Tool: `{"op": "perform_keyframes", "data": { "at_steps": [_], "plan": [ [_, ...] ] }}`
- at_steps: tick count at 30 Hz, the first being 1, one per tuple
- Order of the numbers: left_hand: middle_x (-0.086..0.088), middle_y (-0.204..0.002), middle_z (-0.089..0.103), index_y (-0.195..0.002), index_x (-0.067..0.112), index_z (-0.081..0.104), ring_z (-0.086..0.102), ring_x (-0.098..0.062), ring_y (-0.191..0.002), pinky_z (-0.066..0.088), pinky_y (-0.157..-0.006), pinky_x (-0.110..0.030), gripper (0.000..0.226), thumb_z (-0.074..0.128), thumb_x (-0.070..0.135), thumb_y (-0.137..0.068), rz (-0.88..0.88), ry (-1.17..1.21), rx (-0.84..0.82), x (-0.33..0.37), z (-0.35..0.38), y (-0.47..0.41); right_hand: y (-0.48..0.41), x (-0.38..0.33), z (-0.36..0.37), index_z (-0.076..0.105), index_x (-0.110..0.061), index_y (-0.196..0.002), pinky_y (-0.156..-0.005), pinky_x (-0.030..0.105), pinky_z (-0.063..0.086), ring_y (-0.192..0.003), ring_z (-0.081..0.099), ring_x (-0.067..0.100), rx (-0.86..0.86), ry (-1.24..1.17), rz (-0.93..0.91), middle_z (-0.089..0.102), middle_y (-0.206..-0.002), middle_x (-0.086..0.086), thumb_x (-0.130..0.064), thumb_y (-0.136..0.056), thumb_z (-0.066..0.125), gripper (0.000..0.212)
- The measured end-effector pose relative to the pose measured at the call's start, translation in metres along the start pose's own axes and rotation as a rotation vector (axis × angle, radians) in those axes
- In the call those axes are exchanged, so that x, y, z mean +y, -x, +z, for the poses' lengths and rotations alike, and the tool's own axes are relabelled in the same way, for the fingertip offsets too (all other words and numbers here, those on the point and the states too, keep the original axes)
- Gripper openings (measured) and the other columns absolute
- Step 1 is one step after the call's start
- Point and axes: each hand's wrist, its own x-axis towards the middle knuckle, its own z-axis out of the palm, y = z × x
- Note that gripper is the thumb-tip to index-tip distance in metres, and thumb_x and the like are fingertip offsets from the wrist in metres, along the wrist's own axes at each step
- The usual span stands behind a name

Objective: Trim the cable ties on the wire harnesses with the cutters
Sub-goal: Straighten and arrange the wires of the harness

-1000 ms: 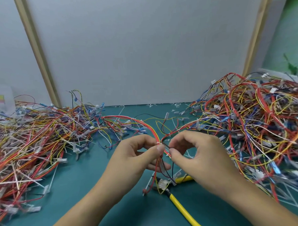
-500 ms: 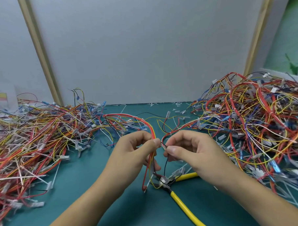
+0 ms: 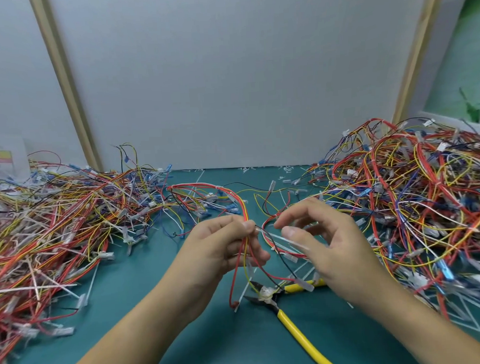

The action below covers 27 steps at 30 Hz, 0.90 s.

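My left hand [image 3: 222, 248] grips a wire harness [image 3: 243, 209] of red and yellow wires just above the green mat. A white cable tie [image 3: 273, 236] sticks out to the right from that grip. Its tail runs under the thumb of my right hand [image 3: 329, 249], whose thumb and forefinger are apart and loosely curled. The yellow-handled cutters [image 3: 297, 333] lie on the mat below both hands, jaws pointing left, with no hand on them. Loose ends of the harness hang down over the cutters' jaws.
A big heap of harnesses [image 3: 56, 217] covers the left of the mat [image 3: 155, 295], and a taller heap [image 3: 415, 201] fills the right. White tie offcuts [image 3: 476, 325] lie at the right front. A white panel stands behind.
My right hand has stopped pinching at the harness and drawn away to the right, its fingers opening. The tie's tail now shows between the hands. The left hand keeps its grip.
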Motion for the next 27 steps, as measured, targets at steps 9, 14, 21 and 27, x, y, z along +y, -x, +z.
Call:
{"op": "perform_keyframes", "data": {
  "at_steps": [9, 14, 21, 27],
  "plan": [
    [-0.009, -0.071, 0.065, -0.072, 0.015, 0.070, 0.069, -0.025, -0.067, 0.057, -0.066, -0.027, 0.014, 0.069, 0.023, -0.082, 0.046, -0.064, 0.094, -0.002, 0.000, -0.001, 0.011, -0.008, 0.006, 0.062, -0.038, -0.105, -0.070, 0.029, 0.056, -0.084, 0.064, 0.015, 0.075, -0.078, -0.036, 0.064, -0.094, -0.010, -0.061, -0.079, 0.061, 0.035],
    [-0.011, -0.071, 0.067, -0.081, 0.005, 0.069, 0.069, -0.023, -0.063, 0.057, -0.063, -0.024, 0.013, 0.065, 0.014, -0.090, 0.062, -0.060, 0.162, 0.007, 0.005, -0.002, 0.011, -0.005, 0.010, 0.063, -0.035, -0.096, -0.075, 0.030, 0.055, -0.090, 0.064, 0.011, 0.136, 0.151, -0.067, 0.061, -0.097, -0.014, -0.037, -0.077, 0.080, 0.025],
    [-0.009, -0.069, 0.066, -0.070, 0.011, 0.067, 0.062, -0.018, -0.066, 0.052, -0.068, -0.023, 0.020, 0.061, 0.015, -0.088, 0.084, -0.065, 0.054, -0.004, 0.011, 0.006, 0.010, 0.001, 0.013, 0.075, -0.029, -0.087, -0.061, 0.026, 0.058, -0.064, 0.072, 0.011, 0.048, 0.034, 0.065, 0.074, -0.072, -0.006, -0.011, -0.086, 0.075, 0.018],
    [-0.008, -0.074, 0.058, -0.073, 0.012, 0.061, 0.057, -0.016, -0.073, 0.036, -0.072, -0.035, 0.011, 0.054, 0.019, -0.078, -0.063, 0.180, -0.110, -0.004, -0.005, 0.005, 0.002, -0.001, 0.006, 0.078, -0.013, -0.090, -0.047, 0.028, 0.057, -0.068, 0.074, 0.031, -0.125, -0.502, 0.374, 0.077, -0.093, 0.011, 0.001, -0.091, 0.064, 0.020]
  ]
}}
